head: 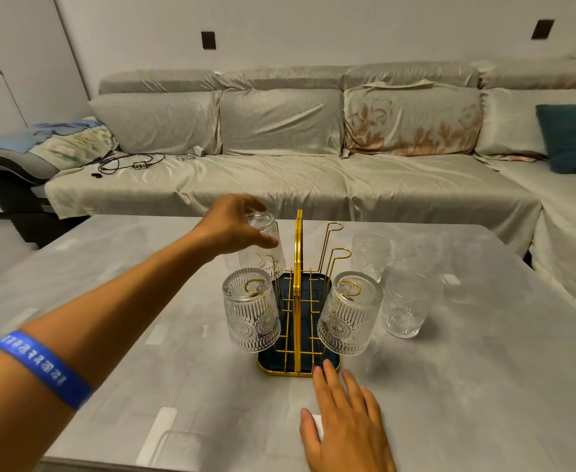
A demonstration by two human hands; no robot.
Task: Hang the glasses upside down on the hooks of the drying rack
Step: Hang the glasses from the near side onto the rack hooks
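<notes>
A gold wire drying rack [299,267] with a dark blue tray stands mid-table. Two ribbed clear glasses hang upside down on its near hooks, one at the left [250,310] and one at the right [349,313]. My left hand [232,226] grips the base of a third upside-down glass [262,247] at the rack's far left side. Two bare gold hooks [336,240] rise on the far right. Two glasses stand on the table right of the rack, a far glass [370,255] and a near glass [405,303]. My right hand [344,417] lies flat on the table, fingertips at the tray's front edge.
The grey marble-look table [143,301] reaches to a long covered sofa [279,172] behind it. Cables and a small device [133,163] lie on the sofa's left seat. A teal cushion [572,137] is at the far right.
</notes>
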